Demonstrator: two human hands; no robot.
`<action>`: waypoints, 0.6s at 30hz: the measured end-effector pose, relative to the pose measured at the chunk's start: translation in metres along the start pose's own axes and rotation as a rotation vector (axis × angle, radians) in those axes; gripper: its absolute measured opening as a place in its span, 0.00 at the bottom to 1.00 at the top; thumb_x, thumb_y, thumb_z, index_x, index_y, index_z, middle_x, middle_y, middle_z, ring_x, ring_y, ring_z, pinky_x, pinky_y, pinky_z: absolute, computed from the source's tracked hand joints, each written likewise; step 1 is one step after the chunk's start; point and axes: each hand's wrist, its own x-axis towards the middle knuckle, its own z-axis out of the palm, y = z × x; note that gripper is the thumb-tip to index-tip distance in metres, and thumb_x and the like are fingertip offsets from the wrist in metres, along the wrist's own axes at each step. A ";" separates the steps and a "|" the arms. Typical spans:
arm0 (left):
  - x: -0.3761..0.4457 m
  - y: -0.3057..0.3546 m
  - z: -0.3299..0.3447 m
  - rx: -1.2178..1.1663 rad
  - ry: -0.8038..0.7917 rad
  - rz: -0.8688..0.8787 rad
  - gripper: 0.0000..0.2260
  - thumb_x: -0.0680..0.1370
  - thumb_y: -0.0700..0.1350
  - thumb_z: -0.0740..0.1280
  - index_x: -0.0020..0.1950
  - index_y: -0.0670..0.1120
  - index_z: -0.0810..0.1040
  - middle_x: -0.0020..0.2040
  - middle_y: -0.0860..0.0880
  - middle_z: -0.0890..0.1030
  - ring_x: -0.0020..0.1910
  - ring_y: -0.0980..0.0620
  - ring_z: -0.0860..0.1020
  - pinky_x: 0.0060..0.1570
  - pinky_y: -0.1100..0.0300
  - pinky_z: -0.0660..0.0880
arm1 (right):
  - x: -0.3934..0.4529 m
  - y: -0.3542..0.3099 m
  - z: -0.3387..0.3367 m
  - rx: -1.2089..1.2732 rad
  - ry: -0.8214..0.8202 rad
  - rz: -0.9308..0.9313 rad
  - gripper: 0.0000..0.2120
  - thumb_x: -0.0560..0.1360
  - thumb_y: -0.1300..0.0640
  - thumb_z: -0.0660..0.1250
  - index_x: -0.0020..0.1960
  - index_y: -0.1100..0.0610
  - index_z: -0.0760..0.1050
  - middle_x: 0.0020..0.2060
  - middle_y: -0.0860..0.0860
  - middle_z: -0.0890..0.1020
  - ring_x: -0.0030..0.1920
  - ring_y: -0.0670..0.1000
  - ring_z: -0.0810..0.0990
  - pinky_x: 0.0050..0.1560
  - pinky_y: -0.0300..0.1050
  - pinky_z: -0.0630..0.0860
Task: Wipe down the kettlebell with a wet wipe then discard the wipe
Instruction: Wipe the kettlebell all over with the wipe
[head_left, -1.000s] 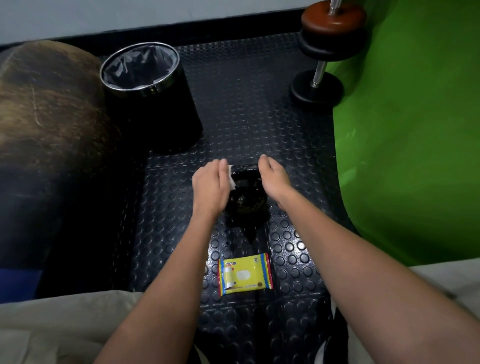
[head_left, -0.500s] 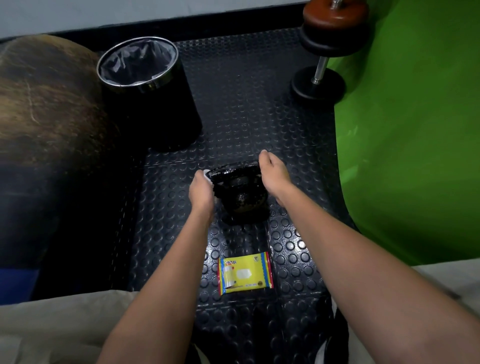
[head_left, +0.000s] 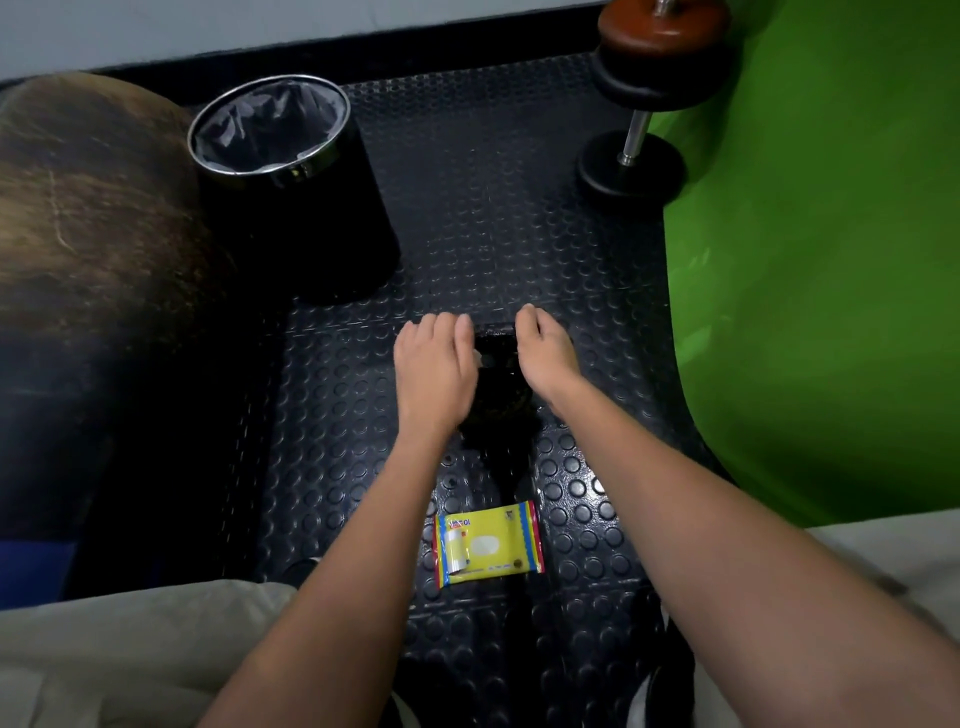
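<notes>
Black iron, the kettlebell (head_left: 500, 387) sits on the studded rubber mat (head_left: 519, 218) between my hands. My left hand (head_left: 434, 371) lies over its left side, fingers curled onto a white wet wipe (head_left: 476, 355) that barely shows. My right hand (head_left: 543, 351) curls around the kettlebell's right edge. Nearer me than the kettlebell lies the yellow wipe packet (head_left: 488, 543); beyond it to the left stands the lined bin (head_left: 291, 182).

Dim light on a black studded rubber floor (head_left: 493, 197), a green backdrop (head_left: 821, 260) right, perhaps a pale wall (head_left: 208, 31) behind.

bare forearms (head_left: 332, 587), no sleeves, beige trousers (head_left: 130, 639)
</notes>
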 end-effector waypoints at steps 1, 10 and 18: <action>-0.001 -0.004 -0.001 -0.052 0.006 -0.014 0.17 0.86 0.47 0.51 0.42 0.45 0.73 0.39 0.50 0.75 0.42 0.48 0.71 0.55 0.48 0.70 | 0.000 0.000 0.000 -0.001 -0.004 0.000 0.31 0.71 0.29 0.44 0.56 0.46 0.75 0.62 0.50 0.78 0.62 0.55 0.76 0.67 0.61 0.70; -0.002 -0.022 -0.002 -0.868 -0.056 -0.978 0.15 0.82 0.56 0.54 0.46 0.54 0.79 0.45 0.51 0.81 0.46 0.52 0.78 0.50 0.56 0.76 | -0.001 0.006 0.000 0.021 -0.013 -0.022 0.19 0.76 0.34 0.46 0.38 0.43 0.67 0.49 0.49 0.75 0.57 0.59 0.76 0.64 0.62 0.70; 0.000 -0.034 -0.003 -0.988 -0.241 -1.077 0.20 0.81 0.54 0.54 0.55 0.44 0.80 0.37 0.47 0.79 0.32 0.51 0.74 0.46 0.54 0.72 | 0.001 0.009 0.003 0.021 0.003 -0.003 0.19 0.74 0.31 0.44 0.42 0.40 0.68 0.50 0.48 0.75 0.57 0.57 0.76 0.65 0.63 0.69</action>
